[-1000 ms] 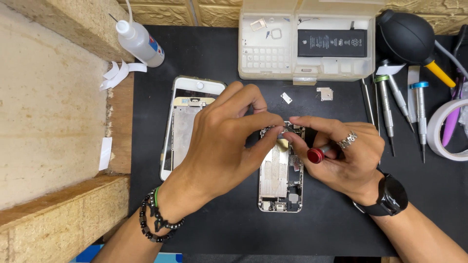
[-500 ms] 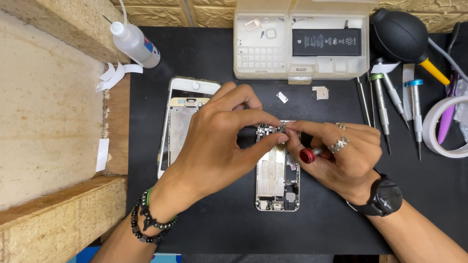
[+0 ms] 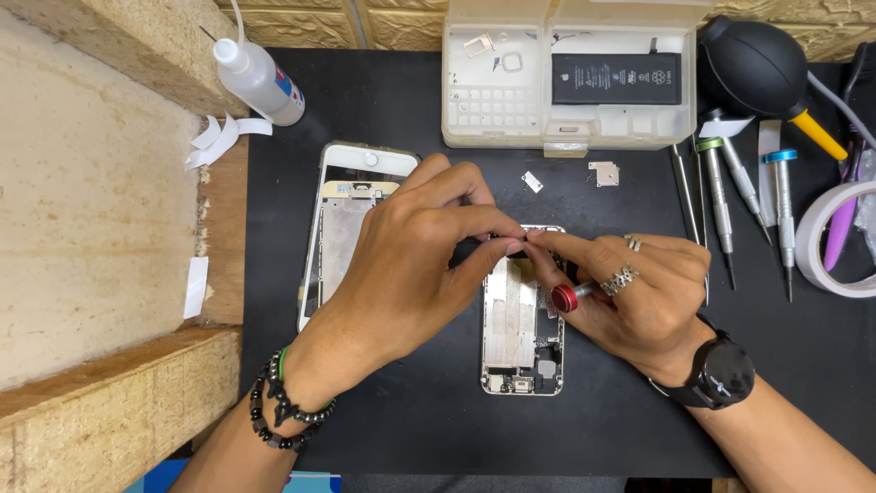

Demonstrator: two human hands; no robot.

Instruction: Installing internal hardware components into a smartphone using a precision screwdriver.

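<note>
Left hand (image 3: 411, 265) pinched at the opened silver phone chassis (image 3: 522, 338); right hand (image 3: 639, 292) gripped a red-capped screwdriver (image 3: 566, 297). Detached white screen panel (image 3: 342, 228) just left; translucent plastic parts box (image 3: 570, 123) held a black battery (image 3: 616, 78).

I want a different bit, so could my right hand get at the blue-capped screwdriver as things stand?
Probably yes. The blue-capped screwdriver lies bare on the black mat just beyond the right hand, nothing over it. But that hand already holds the red-capped screwdriver.
</note>
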